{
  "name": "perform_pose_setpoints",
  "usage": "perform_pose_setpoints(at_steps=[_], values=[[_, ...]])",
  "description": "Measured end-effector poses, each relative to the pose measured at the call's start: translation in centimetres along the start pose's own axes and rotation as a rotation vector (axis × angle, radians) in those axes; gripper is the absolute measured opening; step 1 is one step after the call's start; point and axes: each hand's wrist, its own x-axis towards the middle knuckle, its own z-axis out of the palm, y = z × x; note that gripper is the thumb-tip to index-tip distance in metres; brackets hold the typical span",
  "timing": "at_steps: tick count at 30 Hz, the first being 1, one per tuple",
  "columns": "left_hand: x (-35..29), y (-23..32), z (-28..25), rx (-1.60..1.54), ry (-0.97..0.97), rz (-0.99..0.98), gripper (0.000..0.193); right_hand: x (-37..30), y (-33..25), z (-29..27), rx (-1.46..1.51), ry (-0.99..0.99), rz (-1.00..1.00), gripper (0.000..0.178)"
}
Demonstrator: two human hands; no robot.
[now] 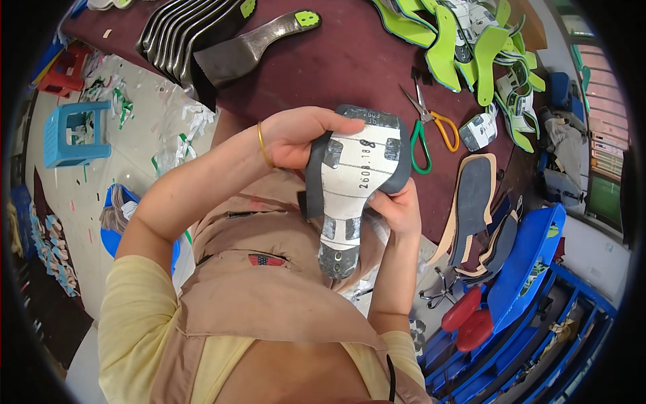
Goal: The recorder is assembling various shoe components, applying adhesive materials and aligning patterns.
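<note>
Both hands hold a shoe insole board point(346, 168) above my lap. Its face is white with grey taped patches and printed marks, and its narrow end points toward me. Dark grey material shows along its wide end and both sides. My left hand point(296, 135) grips the upper left edge, thumb lying on the face and fingers mostly hidden beneath. On the opposite edge, near the narrowing, my right hand point(398, 205) pinches the board, its other fingers partly hidden. Scissors point(424, 121) with one green and one orange handle lie spread on the table just right of the board.
The dark red table point(282, 81) bears a row of glossy dark insoles point(182, 44) and a heap of lime-green insole pieces point(488, 57). Flat dark soles point(474, 195) lie to the right. A blue stool point(75, 135) and scraps are on the floor; blue racks point(525, 330) stand lower right.
</note>
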Motion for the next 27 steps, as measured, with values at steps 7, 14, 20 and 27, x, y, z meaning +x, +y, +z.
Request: perform_pose_setpoints(at_steps=[7, 14, 20, 27], values=[[1.0, 0.9, 1.2, 0.317, 0.119, 0.051, 0.035, 0.3, -0.1, 2.3, 0.247, 0.135, 0.001, 0.03], [-0.6, -2.6, 0.6, 0.767, 0.053, 0.326, 0.047, 1.5, 0.5, 1.4, 0.502, 0.5, -0.122, 0.051], [-1.1, -2.8, -1.0, 0.791, 0.118, 0.367, 0.03, 1.2, 0.6, -0.2, 0.532, 0.388, -0.11, 0.052], [-1.3, -2.4, -0.2, 0.938, 0.141, 0.383, 0.029, 0.7, 2.4, -2.0, 0.709, 0.337, -0.112, 0.054]])
